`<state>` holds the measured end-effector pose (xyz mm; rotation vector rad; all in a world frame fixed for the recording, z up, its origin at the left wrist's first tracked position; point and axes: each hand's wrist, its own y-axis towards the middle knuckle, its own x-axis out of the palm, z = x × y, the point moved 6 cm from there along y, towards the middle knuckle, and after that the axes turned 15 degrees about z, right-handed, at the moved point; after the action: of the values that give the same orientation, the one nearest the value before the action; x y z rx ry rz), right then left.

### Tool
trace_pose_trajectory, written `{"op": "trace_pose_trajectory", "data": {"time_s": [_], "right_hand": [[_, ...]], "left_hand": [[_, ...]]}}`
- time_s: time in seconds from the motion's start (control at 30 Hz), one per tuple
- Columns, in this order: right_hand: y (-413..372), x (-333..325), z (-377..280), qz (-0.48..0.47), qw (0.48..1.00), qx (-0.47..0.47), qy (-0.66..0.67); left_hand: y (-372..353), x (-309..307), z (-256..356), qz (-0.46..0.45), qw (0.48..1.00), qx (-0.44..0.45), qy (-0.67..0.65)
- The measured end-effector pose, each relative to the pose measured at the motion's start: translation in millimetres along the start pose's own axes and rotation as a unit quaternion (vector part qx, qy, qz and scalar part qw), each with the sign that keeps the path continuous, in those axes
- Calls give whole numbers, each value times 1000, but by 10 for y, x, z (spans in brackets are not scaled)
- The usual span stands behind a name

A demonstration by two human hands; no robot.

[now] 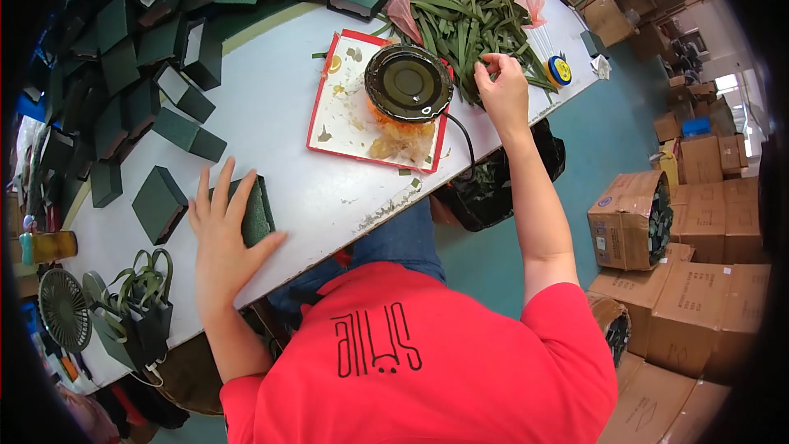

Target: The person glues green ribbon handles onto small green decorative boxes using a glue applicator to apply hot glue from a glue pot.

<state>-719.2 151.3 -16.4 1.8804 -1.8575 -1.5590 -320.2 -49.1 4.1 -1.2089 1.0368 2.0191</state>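
My left hand (222, 234) lies with fingers spread over a small dark green box (258, 212) near the table's front edge. At the right, my right hand (503, 94) is closed in a pinch at the near side of a heap of green ribbon strips (460, 12). A strip seems to be between thumb and forefinger, though it blends into the heap. The heap spills from a pink plastic bag (401, 2). Between my hands, a round black hot plate (408, 82) rests on a stained white board with a red border (327, 119).
Many green boxes (119, 66) are piled at the left and back. Boxes with ribbon handles (136, 312) and a small fan (64, 310) stand at the near left. A cable (470, 136) runs over the front edge. A yellow-labelled round item (560, 71) sits right; cartons (699, 296) fill the floor.
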Motion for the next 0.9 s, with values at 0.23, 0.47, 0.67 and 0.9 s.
{"op": "trace_pose_trajectory", "data": {"time_s": [0.23, 0.47, 0.67, 0.9], "right_hand": [[-55, 105, 126, -23, 999, 25, 15], [165, -637, -338, 120, 917, 80, 371], [-293, -1102, -733, -61, 885, 224, 404], [-980, -325, -578, -215, 776, 435, 403]], "left_hand": [[-168, 120, -231, -60, 996, -63, -29], [-69, 236, -32, -38, 996, -45, -67], [-51, 271, 2, -35, 997, -36, -61], [-43, 282, 40, -24, 997, -23, -64]]}}
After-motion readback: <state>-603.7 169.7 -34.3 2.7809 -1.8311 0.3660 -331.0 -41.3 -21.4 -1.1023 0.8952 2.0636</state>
